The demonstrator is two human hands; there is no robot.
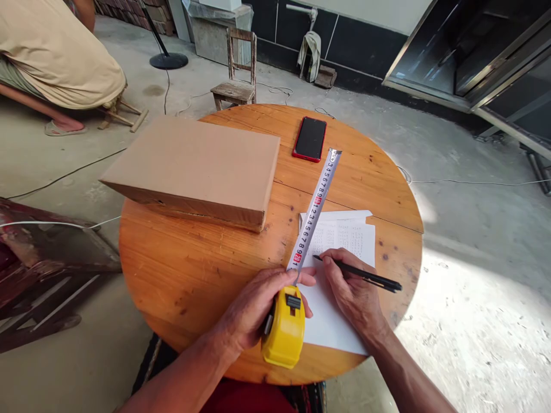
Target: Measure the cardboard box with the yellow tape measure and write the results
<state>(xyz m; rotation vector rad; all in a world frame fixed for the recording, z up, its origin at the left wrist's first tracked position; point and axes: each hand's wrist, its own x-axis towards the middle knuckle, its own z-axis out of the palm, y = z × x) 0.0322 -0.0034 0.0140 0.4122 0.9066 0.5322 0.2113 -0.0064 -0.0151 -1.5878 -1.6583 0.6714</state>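
Note:
My left hand (253,307) is closed round a yellow tape measure (284,328) at the near edge of a round wooden table (181,275). Its steel blade (316,206) runs out away from me, across the left edge of a white printed sheet (344,241), with the hooked tip lying near a phone. My right hand (350,287) rests on the sheet and pinches a black pen (365,276), whose tip touches the paper just right of the blade.
A flat brown cardboard box (193,166) lies on the table's left half, overhanging the edge. A red-cased phone (310,139) lies face up at the far side. A small wooden chair (236,71) stands beyond. Another person (51,51) crouches at far left. Cables cross the concrete floor.

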